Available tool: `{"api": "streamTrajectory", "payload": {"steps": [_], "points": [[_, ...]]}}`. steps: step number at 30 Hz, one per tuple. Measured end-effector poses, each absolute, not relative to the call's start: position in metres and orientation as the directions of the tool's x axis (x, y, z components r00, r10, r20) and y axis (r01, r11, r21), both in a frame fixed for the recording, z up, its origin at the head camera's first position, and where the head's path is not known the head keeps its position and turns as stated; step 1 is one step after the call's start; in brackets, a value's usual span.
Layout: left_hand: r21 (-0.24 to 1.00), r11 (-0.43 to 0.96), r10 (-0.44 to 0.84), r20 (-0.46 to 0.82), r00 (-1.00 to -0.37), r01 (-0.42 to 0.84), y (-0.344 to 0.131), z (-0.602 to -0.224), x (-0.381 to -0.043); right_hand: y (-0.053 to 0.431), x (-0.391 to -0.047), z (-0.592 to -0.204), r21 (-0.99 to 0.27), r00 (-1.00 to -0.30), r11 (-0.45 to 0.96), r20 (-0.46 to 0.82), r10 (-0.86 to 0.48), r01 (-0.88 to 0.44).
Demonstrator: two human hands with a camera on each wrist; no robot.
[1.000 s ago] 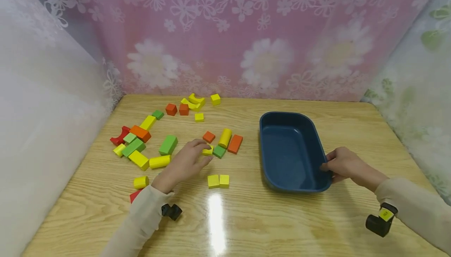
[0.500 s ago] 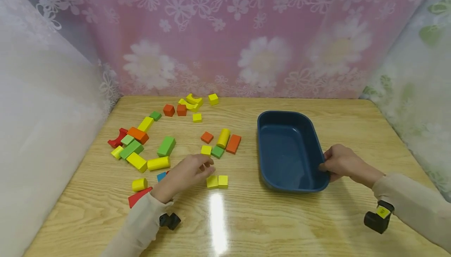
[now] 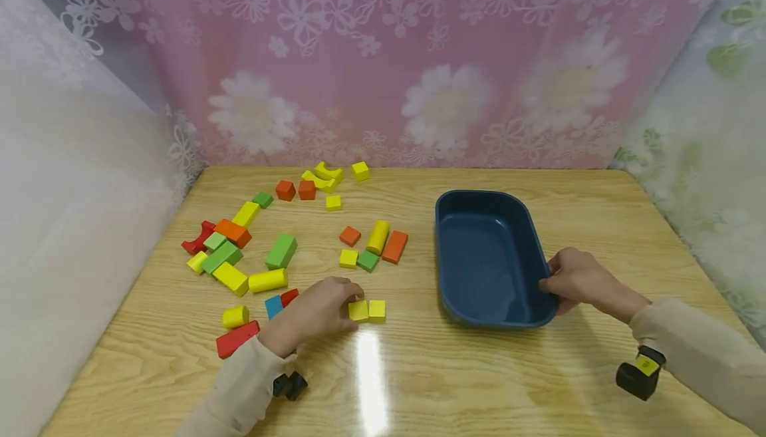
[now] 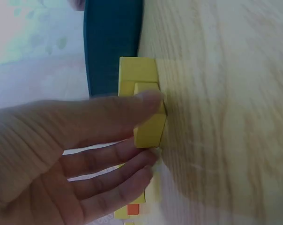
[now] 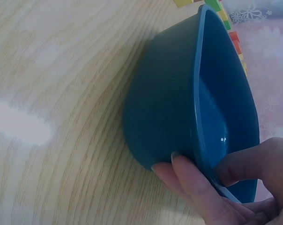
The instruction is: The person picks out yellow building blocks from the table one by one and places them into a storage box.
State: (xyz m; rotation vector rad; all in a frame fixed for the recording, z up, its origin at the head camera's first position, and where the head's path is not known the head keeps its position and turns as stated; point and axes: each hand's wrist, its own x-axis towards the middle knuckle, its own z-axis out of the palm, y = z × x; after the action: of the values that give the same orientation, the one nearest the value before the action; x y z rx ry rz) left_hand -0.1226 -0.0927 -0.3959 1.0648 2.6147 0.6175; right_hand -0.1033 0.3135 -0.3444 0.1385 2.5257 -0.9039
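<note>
My left hand (image 3: 320,310) is at a pair of small yellow blocks in the head view, thumb and index finger around the left yellow block (image 3: 358,311). Close up in the left wrist view, the thumb crosses the near yellow block (image 4: 150,130), and the other fingers curve behind it. Beside it sits the second yellow block (image 3: 377,310). My right hand (image 3: 583,283) grips the rim of a dark blue rectangular tub (image 3: 497,324) near its front right corner. In the right wrist view the thumb is inside the tub's wall, with fingers outside.
Red, green, yellow and orange blocks lie scattered over the left half of the wooden table (image 3: 455,384). Nearest the tub are an orange block (image 3: 395,247) and a yellow cylinder (image 3: 378,237). A blue block (image 3: 273,306) lies beside the left hand. Curtains enclose the table's back and sides.
My left hand has left the yellow block near the green one and come toward me to the pair of yellow blocks. My right hand has kept its hold on the tub.
</note>
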Motion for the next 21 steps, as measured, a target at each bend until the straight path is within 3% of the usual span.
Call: {"api": "streamTrajectory", "payload": {"steps": [5,11,21], "points": [[0.44,0.686,0.655,-0.03,-0.755,0.579,-0.092,-0.389,-0.133,0.314,-0.105,-0.344,-0.574,-0.883,0.78,-0.465,-0.059,0.25],[0.414,0.723,0.597,0.026,-0.802,0.552,-0.068,-0.36,-0.17,0.318,-0.104,-0.343,-0.562,-0.886,0.788,-0.462,-0.046,0.252],[0.393,0.664,0.686,0.017,-0.727,0.636,0.021,-0.319,-0.224,0.313,-0.104,-0.345,-0.55,-0.887,0.8,-0.458,-0.051,0.238]]}}
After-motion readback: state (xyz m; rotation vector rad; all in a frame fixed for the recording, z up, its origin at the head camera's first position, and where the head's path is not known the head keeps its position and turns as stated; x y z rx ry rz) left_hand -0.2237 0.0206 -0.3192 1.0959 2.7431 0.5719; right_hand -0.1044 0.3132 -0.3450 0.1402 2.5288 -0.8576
